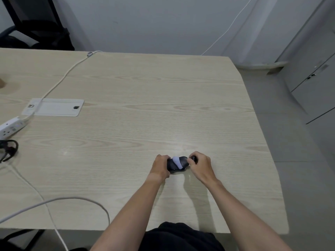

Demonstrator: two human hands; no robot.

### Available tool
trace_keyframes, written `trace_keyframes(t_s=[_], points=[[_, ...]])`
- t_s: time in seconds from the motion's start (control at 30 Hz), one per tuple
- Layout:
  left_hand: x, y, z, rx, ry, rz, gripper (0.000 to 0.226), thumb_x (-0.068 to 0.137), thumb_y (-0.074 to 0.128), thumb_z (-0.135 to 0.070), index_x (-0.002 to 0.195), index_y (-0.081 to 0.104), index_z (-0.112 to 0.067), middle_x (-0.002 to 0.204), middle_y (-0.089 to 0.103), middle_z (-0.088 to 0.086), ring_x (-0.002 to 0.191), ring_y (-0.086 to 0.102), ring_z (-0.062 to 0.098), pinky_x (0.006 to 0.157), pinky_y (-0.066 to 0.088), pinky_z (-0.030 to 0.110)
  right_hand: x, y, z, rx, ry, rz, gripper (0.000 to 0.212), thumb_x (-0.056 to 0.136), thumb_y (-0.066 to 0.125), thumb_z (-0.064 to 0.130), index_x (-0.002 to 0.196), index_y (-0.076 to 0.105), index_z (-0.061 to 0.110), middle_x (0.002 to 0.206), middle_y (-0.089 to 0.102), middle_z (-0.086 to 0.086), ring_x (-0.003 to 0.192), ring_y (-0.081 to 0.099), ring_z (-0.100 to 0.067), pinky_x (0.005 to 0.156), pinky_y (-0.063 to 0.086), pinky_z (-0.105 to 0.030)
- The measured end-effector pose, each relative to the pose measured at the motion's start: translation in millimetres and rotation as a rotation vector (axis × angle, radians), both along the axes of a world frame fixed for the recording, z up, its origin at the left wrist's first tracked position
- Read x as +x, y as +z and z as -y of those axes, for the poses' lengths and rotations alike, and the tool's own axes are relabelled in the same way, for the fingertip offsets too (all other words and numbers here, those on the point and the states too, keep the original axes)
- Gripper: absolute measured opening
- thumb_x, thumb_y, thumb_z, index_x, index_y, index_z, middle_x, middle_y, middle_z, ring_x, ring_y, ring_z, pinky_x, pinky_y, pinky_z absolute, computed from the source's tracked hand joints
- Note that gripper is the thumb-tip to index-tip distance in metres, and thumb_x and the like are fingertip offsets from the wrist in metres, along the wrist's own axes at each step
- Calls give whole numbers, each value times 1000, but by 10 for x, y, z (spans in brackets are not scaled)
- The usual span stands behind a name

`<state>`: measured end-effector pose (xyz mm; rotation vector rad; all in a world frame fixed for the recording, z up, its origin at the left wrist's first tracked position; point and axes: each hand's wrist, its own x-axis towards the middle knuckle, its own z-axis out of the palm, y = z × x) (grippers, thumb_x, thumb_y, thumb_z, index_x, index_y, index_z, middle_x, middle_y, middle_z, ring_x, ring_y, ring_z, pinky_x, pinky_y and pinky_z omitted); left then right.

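Observation:
A small dark bundle with a white patch, which looks like rolled fabric [177, 163], lies on the light wooden table [145, 115] near its front right. My left hand [160, 166] grips the bundle's left end with curled fingers. My right hand [200, 164] pinches the right end, where a bit of dark material shows between thumb and fingers. Both forearms reach in from the bottom of the view.
A white power strip [11, 126] with a cord lies at the table's left edge, beside a white cable-port cover [54, 107] and a black cable [9, 149]. A grey cable [72, 201] loops over the front left. A black chair [36, 29] stands behind the table, grey cabinets [311, 78] at right.

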<state>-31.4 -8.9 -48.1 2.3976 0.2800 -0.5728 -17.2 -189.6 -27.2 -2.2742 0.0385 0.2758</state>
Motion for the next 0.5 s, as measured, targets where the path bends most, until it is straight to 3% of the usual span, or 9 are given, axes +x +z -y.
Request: trace_keyframes(t_s=[0.17,0.3,0.5], points=[[20,-25,4,3,-33,-2,62,69,69,9,126,61,-13,122,47,12,105,58,30,85,54,31,11,-38,63,-44,-139,33,8,88,58,15,82,62,12,80,63,1,76,59,-16,62,44,-25],[39,-11,8,28,-73,7,56,71,68,8,122,63,-14,121,50,12,103,60,30,79,49,26,-1,28,50,37,-38,38,9,87,64,13,78,66,13,74,64,4,68,57,-8,61,41,-15],[67,-12,18,43,-91,-4,55,68,70,8,118,64,-13,120,51,12,102,60,30,80,50,28,12,-43,102,-114,-150,47,9,88,60,13,82,65,9,80,65,0,75,60,-17,60,42,-25]])
